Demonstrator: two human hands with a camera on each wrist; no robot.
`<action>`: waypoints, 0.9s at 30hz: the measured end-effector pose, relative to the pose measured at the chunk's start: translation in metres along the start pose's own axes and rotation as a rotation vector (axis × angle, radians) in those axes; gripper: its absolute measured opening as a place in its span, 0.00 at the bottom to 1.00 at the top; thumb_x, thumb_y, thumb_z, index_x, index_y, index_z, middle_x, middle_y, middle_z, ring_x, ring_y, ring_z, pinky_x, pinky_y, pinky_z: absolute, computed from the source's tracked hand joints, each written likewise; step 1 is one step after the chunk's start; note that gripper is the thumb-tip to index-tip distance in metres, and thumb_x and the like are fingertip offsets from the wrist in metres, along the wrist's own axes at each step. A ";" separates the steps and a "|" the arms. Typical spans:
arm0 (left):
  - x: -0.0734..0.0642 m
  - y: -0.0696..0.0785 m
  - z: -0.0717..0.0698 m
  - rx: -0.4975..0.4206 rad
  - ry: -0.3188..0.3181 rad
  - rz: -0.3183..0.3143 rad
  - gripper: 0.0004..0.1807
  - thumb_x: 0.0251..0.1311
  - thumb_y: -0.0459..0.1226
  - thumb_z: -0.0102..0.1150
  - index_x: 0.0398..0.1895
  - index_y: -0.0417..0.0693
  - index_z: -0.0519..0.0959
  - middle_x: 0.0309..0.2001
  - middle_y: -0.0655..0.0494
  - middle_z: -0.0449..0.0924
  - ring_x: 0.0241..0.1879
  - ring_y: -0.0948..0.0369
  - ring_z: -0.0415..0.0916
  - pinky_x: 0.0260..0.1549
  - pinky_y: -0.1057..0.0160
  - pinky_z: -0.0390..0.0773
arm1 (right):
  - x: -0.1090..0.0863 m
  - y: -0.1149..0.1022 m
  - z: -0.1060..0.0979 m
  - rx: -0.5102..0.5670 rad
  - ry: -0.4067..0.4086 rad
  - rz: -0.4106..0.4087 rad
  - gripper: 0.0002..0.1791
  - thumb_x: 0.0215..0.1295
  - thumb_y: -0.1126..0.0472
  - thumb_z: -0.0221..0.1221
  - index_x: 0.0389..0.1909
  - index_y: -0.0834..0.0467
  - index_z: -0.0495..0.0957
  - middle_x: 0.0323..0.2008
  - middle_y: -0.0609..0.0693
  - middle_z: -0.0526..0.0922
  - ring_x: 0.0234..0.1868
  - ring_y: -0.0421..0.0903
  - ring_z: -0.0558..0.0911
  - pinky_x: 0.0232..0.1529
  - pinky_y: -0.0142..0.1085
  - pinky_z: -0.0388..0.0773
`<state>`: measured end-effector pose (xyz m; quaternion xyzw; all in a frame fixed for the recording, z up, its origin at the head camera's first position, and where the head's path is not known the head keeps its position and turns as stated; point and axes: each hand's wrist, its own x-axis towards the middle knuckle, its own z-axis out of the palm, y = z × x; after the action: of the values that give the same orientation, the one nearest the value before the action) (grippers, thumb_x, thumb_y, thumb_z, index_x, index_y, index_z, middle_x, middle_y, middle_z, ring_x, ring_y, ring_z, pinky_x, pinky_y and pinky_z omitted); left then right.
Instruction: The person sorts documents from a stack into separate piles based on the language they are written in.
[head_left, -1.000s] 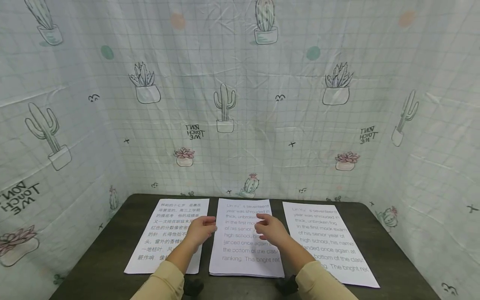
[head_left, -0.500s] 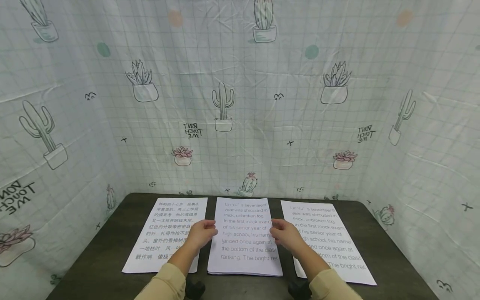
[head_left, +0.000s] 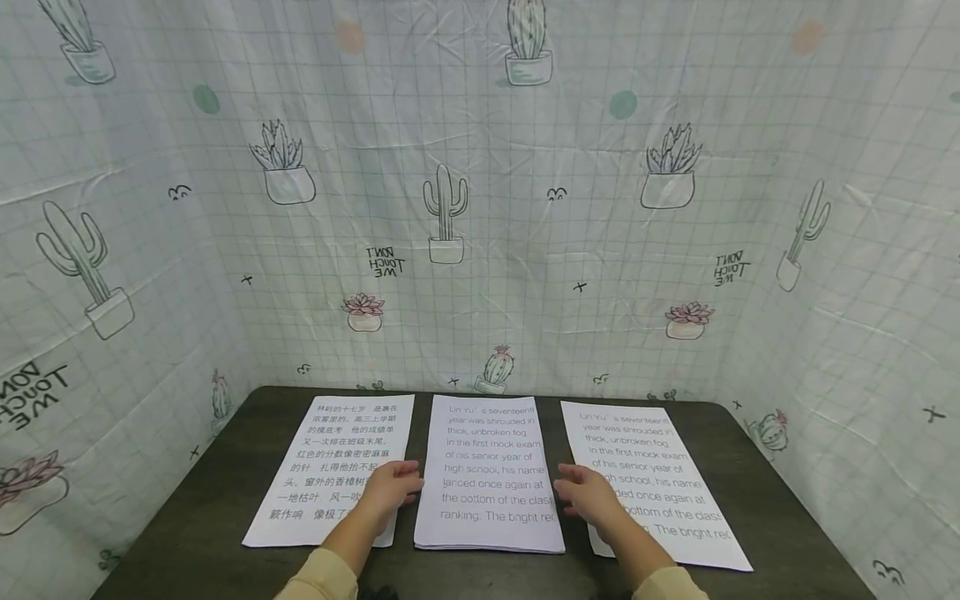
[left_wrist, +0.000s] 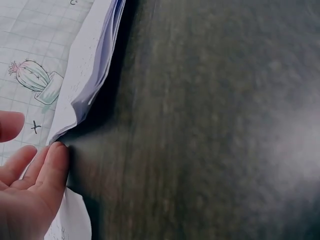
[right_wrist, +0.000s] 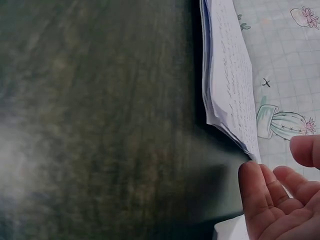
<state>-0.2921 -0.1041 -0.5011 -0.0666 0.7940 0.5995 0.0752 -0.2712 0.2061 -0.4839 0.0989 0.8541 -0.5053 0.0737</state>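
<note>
A stack of printed paper (head_left: 487,475) with English text lies in the middle of the dark table. My left hand (head_left: 388,492) is just off its left edge, over the right side of the sheets with Chinese text (head_left: 322,475). On the other side, my right hand (head_left: 588,493) is just off the stack's right edge, above the left margin of another English sheet (head_left: 660,492). In both wrist views the fingers (left_wrist: 52,165) are loosely extended with the thumb apart, and nothing is between them. The middle stack's layered edge (right_wrist: 210,75) shows beyond the right fingertips.
The dark table (head_left: 202,500) extends beyond the three paper piles on both sides. A pale cloth curtain (head_left: 480,317) printed with cacti surrounds the table at the back and sides.
Both hands have moved outward and back toward the body, from over or at the middle stack's sides to just outside its edges. The papers look the same.
</note>
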 end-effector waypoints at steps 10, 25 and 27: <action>-0.005 -0.002 -0.002 -0.027 -0.069 -0.061 0.27 0.58 0.31 0.58 0.61 0.26 0.69 0.55 0.33 0.76 0.47 0.51 0.81 0.44 0.56 0.84 | -0.003 0.008 0.004 0.022 -0.025 0.052 0.28 0.66 0.63 0.54 0.64 0.72 0.66 0.57 0.72 0.75 0.49 0.59 0.83 0.42 0.45 0.84; -0.010 -0.005 0.005 0.094 -0.043 -0.001 0.27 0.51 0.31 0.67 0.55 0.28 0.74 0.36 0.45 0.84 0.31 0.61 0.81 0.33 0.60 0.85 | -0.007 0.013 0.011 -0.035 -0.055 0.055 0.26 0.59 0.65 0.61 0.58 0.73 0.72 0.39 0.58 0.84 0.35 0.47 0.85 0.35 0.45 0.85; -0.009 -0.007 0.007 0.114 -0.027 0.013 0.27 0.50 0.30 0.68 0.54 0.29 0.75 0.32 0.48 0.84 0.29 0.62 0.80 0.31 0.61 0.84 | -0.007 0.013 0.012 -0.023 -0.050 0.050 0.27 0.58 0.66 0.62 0.58 0.73 0.72 0.39 0.57 0.83 0.35 0.47 0.85 0.35 0.45 0.85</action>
<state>-0.2814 -0.0986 -0.5074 -0.0490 0.8263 0.5546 0.0854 -0.2613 0.2010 -0.4993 0.1068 0.8548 -0.4960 0.1089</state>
